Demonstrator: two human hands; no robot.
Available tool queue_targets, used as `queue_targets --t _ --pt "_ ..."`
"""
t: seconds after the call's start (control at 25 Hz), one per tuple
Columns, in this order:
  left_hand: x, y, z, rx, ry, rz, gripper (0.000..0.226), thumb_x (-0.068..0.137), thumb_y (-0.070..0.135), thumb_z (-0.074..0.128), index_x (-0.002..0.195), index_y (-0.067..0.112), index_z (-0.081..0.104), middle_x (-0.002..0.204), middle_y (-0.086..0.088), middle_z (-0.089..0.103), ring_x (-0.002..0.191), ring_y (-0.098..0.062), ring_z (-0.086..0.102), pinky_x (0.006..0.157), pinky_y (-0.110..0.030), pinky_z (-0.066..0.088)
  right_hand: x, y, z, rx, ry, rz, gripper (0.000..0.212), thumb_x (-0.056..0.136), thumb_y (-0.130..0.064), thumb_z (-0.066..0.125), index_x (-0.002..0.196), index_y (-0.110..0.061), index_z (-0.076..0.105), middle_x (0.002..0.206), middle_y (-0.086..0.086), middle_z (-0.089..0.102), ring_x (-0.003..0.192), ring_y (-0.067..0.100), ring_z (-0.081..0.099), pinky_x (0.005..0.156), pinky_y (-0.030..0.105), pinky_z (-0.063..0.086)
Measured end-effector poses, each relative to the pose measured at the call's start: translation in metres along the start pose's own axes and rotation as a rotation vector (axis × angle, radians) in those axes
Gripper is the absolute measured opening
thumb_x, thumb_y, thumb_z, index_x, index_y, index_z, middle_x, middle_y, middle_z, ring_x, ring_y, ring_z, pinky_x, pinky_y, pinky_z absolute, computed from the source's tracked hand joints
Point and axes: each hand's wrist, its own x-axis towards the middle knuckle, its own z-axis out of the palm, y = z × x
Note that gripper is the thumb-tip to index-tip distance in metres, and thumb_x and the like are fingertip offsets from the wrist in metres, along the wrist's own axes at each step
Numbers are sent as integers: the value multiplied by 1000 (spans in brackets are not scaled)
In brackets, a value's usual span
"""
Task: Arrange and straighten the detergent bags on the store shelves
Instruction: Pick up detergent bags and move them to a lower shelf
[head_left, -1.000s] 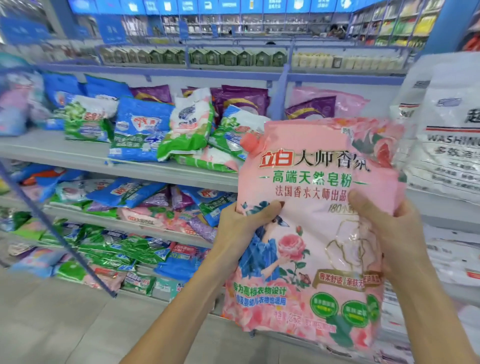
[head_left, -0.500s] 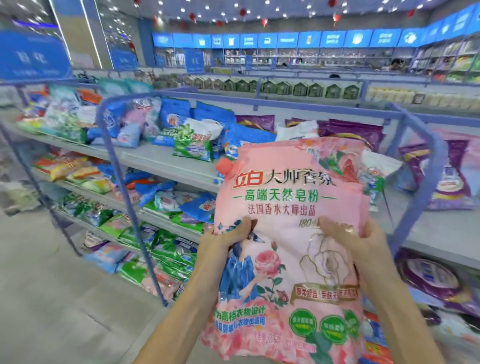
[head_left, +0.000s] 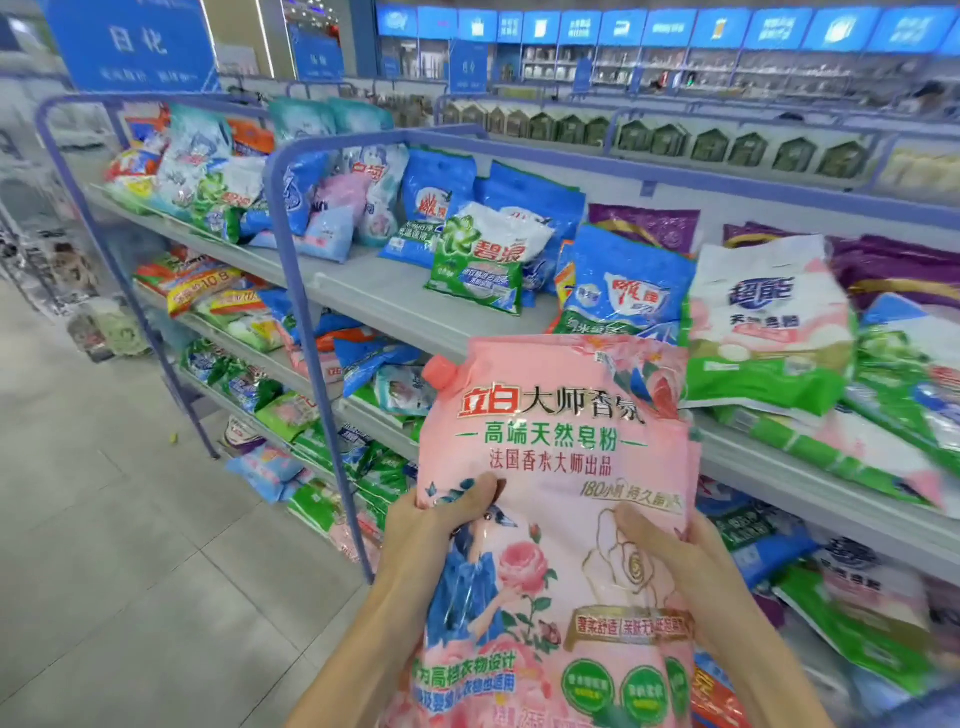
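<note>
The grey metal top shelf (head_left: 384, 301) of the store rack holds loose detergent bags in no even row: a green-and-white plastic bag (head_left: 483, 260) leans back near the middle, a blue plastic bag with a red logo (head_left: 618, 291) stands just to its right, a white, pink and green bag (head_left: 763, 332) lies tilted beside that, and purple foil bags (head_left: 644, 226) stand behind them against the back panel. Further left on the same shelf, past the blue tubular rack frame (head_left: 296, 291), sits a crowded cluster of pale blue, pink and white bags (head_left: 332, 208). The lower shelves (head_left: 249, 358) carry more bags in green, blue, orange and pink, many lying flat and overlapping. In front of the rack, above the grey tiled floor (head_left: 104, 519), the large pink plastic detergent bag printed with roses (head_left: 561, 457) is held in the air, touching no shelf. Its long axis runs near vertical, the printed face turned to the camera with the text reading upright, and its pink-red corner spout cap (head_left: 441, 371) points up and to the left. The left hand (head_left: 431, 525) grips the bag's left edge, thumb pressed over the front; the right hand (head_left: 670, 551) grips the right edge, thumb lying across the front, its other fingers hidden behind the bag.
</note>
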Motion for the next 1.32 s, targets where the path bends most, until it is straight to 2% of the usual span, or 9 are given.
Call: queue_targets --t 0.08,0.24,0.36,0.52,0.68,0.96,1.08,1.2,1.32 --pt "15 -10 -25 -13 29 -23 62 58 44 95 109 12 79 106 -10 80 99 -31 76 92 -44 57 19 17 17 19 -36 38 66 51 -52 99 109 -25 80 114 12 78 102 33 77 77 38 64" --pt "33 -47 -76 -4 30 -146 55 61 43 94 104 12 80 104 -15 79 93 -35 77 78 -42 64 34 76 51 28 -29 149 44 73 -37 90 112 -21 79 117 14 78 104 34 76 83 42 63" --pt "50 -69 -105 32 -6 -194 50 63 43 93 103 15 81 104 -13 80 93 -32 78 77 -39 63 34 112 70 44 66 200 33 79 -28 87 110 -20 79 115 14 78 106 34 76 91 47 60" --pt "86 -106 -135 37 -128 -249 49 65 37 93 110 22 79 113 -11 78 101 -31 76 84 -40 62 37 152 83 32 177 184 32 75 -29 86 105 -18 81 108 13 80 96 31 78 71 33 63" --pt "113 -148 -142 72 -217 -252 64 54 41 99 111 22 76 114 -15 77 101 -36 76 95 -53 55 39 190 75 35 291 145 35 72 -33 89 105 -24 81 107 10 80 96 29 79 70 31 63" --pt "122 -187 -129 116 -432 -255 65 50 39 100 109 38 73 117 -3 77 108 -24 74 86 -33 61 21 226 48 111 448 197 35 67 -31 86 101 -23 82 109 16 79 96 38 77 80 50 65" --pt "126 -184 -100 126 -558 -334 64 54 47 99 111 36 73 119 -4 77 111 -26 73 95 -43 55 6 214 18 163 530 184 33 65 -26 87 97 -19 82 106 19 79 91 39 78 68 43 65" --pt "129 -183 -48 154 -636 -351 67 48 54 99 109 42 74 119 1 77 109 -21 74 96 -42 53 1 195 -19 141 586 62 37 61 -30 87 97 -21 83 103 17 80 87 35 79 64 37 64" --pt "140 -182 5 130 -651 -253 64 54 42 98 112 30 76 116 -3 78 107 -23 75 99 -45 52 7 176 -52 56 616 -75 29 70 -33 83 99 -27 82 101 8 81 86 26 80 62 30 62"
